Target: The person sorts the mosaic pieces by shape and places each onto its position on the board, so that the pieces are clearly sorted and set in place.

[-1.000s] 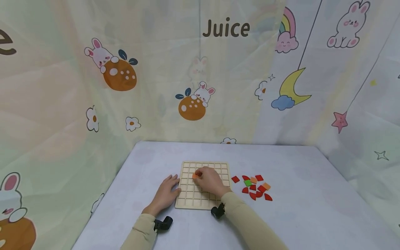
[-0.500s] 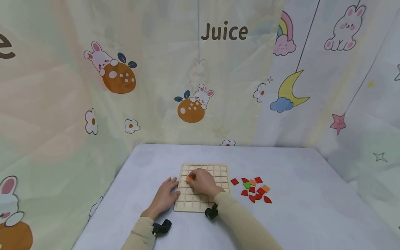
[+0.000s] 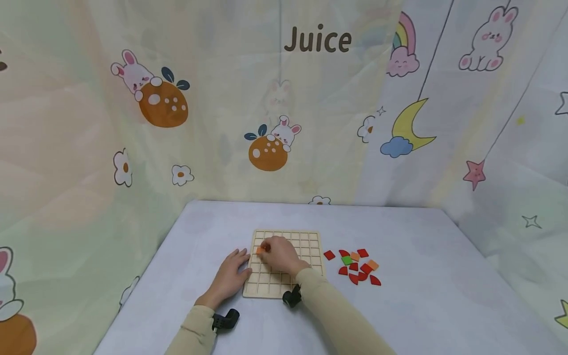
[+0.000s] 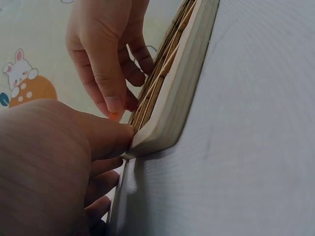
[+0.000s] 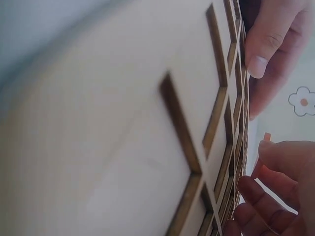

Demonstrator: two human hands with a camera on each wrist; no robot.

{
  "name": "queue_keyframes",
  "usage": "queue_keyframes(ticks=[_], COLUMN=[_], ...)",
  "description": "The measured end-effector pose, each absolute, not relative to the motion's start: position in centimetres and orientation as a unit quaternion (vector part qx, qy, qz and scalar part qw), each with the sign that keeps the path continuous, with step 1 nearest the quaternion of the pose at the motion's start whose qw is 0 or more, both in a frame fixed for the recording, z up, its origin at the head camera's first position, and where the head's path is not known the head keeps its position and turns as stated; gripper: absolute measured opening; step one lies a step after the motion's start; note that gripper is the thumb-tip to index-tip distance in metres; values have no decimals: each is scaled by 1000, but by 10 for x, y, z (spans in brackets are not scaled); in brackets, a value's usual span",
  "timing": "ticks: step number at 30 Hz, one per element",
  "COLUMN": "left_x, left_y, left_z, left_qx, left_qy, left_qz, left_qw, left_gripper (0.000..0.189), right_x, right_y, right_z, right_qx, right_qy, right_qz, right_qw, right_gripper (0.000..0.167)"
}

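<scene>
Since the earlier head frames, the right hand point(image 3: 280, 255) has shifted further left over the grid board point(image 3: 268, 284), taking the orange tile point(image 3: 260, 251) with it, while the left hand point(image 3: 227, 276) stays at the board's left edge. From the head camera, the right hand pinches the tile over the board, near that left edge; whether the tile touches the grid cannot be told. The left hand lies with its fingers extended. Right of the board, loose red pieces point(image 3: 353, 266), two orange squares point(image 3: 373, 265) and a green square point(image 3: 346, 260) lie on the white table point(image 3: 426, 296). From the left wrist, the left hand's thumb rests against the board near a corner, and a bit of orange shows at the right hand's fingertips. From the right wrist, thumb and fingers clamp the thin tile, seen nearly edge-on
</scene>
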State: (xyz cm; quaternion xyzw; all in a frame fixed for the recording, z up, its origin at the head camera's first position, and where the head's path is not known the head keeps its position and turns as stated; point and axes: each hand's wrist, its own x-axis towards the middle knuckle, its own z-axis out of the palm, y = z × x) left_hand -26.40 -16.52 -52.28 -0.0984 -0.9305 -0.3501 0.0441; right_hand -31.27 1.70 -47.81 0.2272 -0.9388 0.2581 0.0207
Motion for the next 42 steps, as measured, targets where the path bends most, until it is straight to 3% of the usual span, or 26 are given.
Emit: queue_keyframes(ticks=[14,42], left_x=[-264,-263], left_y=[-166,-165], left_z=[-521,-520], left_qx=[-103,-96], left_qy=[-930,-931], left_qz=[-348,-349], left_qw=[50,50], left_gripper=[46,44], right_x=[-324,-329], right_y=[12,4], right_z=[-478,-486], right_qx=[213,206], right_qy=[-942,-943], right_qz=[258,262], right_qw=[-1,10], right_gripper=[22,21])
